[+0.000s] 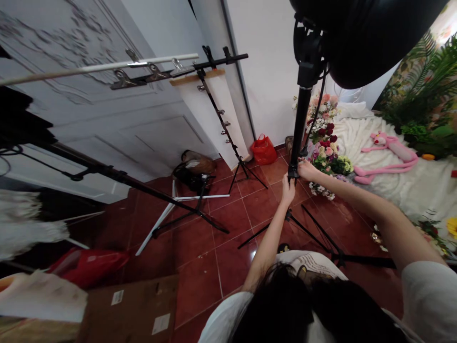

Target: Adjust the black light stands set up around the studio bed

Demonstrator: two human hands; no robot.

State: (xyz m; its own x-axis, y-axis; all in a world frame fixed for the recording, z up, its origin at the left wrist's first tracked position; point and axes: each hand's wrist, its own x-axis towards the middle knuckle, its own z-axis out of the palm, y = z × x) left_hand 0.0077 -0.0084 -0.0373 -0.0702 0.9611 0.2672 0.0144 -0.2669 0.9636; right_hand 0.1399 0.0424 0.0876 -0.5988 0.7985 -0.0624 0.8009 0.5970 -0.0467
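A black light stand rises in front of me with a large dark lamp head on top. My left hand is closed round the stand just below its black collar. At the collar's right side, my right hand has its fingers closed at the locking part, which they mostly hide. A thin cable hangs along the pole from the lamp head. Below my hands, the stand's thin legs spread over the red tiles.
Flowers and a pink plush toy on white cloth lie to the right. Another tripod, a red bag and a slanting black stand are on the left. A cardboard box sits at lower left.
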